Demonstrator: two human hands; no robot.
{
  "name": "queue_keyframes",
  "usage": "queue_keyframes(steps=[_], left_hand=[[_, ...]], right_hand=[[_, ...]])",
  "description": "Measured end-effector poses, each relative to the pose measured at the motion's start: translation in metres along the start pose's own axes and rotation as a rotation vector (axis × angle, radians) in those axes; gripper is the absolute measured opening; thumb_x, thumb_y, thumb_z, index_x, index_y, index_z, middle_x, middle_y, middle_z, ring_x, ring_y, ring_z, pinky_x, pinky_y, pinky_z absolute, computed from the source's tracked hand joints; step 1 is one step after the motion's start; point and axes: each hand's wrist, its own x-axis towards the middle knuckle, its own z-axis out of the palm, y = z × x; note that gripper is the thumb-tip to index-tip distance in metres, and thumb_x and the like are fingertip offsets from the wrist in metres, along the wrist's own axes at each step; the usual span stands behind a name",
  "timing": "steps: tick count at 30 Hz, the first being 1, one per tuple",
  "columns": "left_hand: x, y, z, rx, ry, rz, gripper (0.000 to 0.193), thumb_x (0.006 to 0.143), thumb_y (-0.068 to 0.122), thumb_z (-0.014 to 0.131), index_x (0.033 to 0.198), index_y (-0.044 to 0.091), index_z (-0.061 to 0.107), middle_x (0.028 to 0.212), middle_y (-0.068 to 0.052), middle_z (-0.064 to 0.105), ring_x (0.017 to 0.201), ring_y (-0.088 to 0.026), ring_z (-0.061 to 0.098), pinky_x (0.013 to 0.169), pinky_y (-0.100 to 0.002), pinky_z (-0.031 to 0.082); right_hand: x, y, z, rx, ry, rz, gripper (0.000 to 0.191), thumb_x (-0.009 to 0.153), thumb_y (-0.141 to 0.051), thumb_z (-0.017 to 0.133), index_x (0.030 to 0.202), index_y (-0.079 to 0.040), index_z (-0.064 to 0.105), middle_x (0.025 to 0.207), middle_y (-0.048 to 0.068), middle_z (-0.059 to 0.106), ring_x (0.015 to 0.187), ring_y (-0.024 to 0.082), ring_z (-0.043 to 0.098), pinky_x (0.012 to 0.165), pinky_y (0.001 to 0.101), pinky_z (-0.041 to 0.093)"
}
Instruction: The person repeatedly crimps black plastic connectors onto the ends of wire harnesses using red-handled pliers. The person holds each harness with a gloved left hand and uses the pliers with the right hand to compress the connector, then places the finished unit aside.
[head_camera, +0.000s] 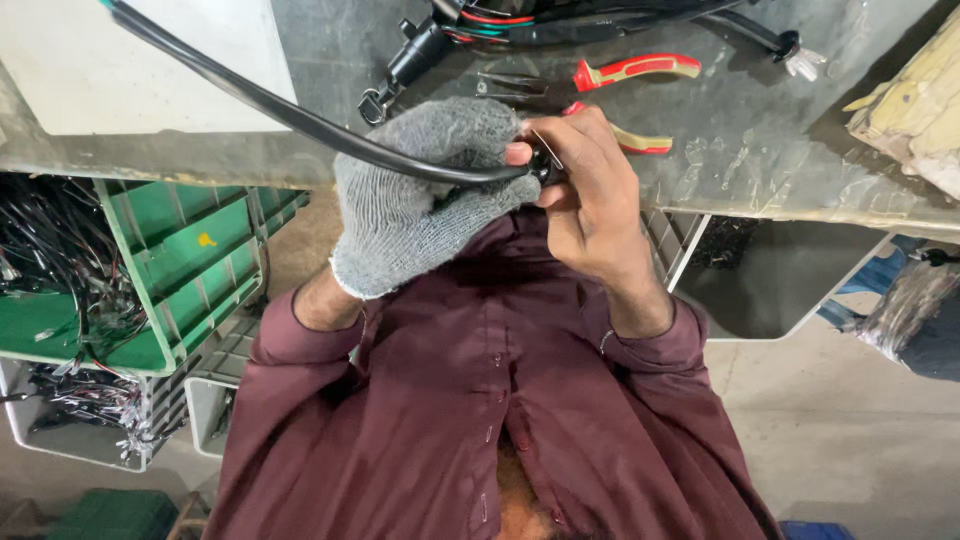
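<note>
A thick black cable (250, 95) runs from the upper left down to my hands, held up in front of my maroon shirt (470, 400). My left hand (420, 195), in a grey knitted glove, is closed around the cable near its end. My bare right hand (590, 195) pinches the cable's end (545, 168) with thumb and fingers, right against the gloved fingertips. The tip itself is mostly hidden by the fingers.
Pliers with red and yellow handles (632, 70) lie on the worn grey bench (740, 130) just beyond my hands, beside a black connector (415, 55) and a wire bundle (520, 25). Green crates (190, 250) with wire harnesses (50, 250) stand lower left; a grey bin (770, 270) sits under the bench at right.
</note>
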Motion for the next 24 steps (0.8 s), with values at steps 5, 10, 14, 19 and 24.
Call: queue_keyframes(steps=[5, 10, 14, 19, 24], left_hand=[[-0.004, 0.0, 0.012, 0.031, 0.11, 0.085, 0.028, 0.097, 0.017, 0.09, 0.116, 0.01, 0.07, 0.115, -0.003, 0.071, 0.099, -0.019, 0.071, 0.087, -0.031, 0.057], [-0.009, -0.009, 0.02, 0.011, 0.176, 0.073, 0.026, 0.097, 0.015, 0.088, 0.115, 0.01, 0.07, 0.109, -0.005, 0.069, 0.094, -0.021, 0.069, 0.085, -0.032, 0.055], [-0.01, -0.015, 0.014, -0.018, 0.117, 0.061, 0.038, 0.099, 0.017, 0.081, 0.129, 0.004, 0.06, 0.116, -0.007, 0.069, 0.105, -0.026, 0.071, 0.093, -0.036, 0.056], [-0.013, -0.003, 0.018, 0.157, 0.054, 0.051, 0.031, 0.101, 0.014, 0.079, 0.127, 0.005, 0.066, 0.12, -0.012, 0.069, 0.109, -0.032, 0.069, 0.098, -0.038, 0.054], [-0.003, -0.007, 0.013, 0.15, -0.09, 0.071, 0.042, 0.094, 0.026, 0.078, 0.128, 0.005, 0.065, 0.128, -0.013, 0.066, 0.126, -0.036, 0.06, 0.117, -0.049, 0.04]], right_hand=[[0.006, -0.009, 0.01, -0.137, 0.102, -0.078, 0.062, 0.08, 0.017, 0.062, 0.14, 0.001, 0.054, 0.128, 0.014, 0.063, 0.101, 0.031, 0.061, 0.088, 0.034, 0.052], [0.008, -0.012, 0.018, -0.32, 0.21, -0.159, 0.06, 0.078, 0.015, 0.068, 0.135, 0.0, 0.057, 0.121, 0.014, 0.067, 0.098, 0.032, 0.06, 0.082, 0.0367, 0.049], [0.007, -0.014, 0.014, -0.056, 0.081, -0.001, 0.04, 0.1, 0.004, 0.061, 0.139, 0.002, 0.053, 0.122, 0.014, 0.065, 0.101, 0.027, 0.065, 0.089, 0.0318, 0.053], [0.007, -0.004, 0.009, 0.365, -0.008, 0.242, 0.025, 0.107, -0.017, 0.057, 0.121, 0.004, 0.056, 0.101, 0.008, 0.061, 0.072, 0.008, 0.053, 0.068, 0.0217, 0.043], [-0.007, 0.005, 0.006, 0.467, -0.075, 0.323, 0.024, 0.105, -0.018, 0.057, 0.117, 0.003, 0.06, 0.094, 0.004, 0.061, 0.083, 0.007, 0.051, 0.074, 0.025, 0.043]])
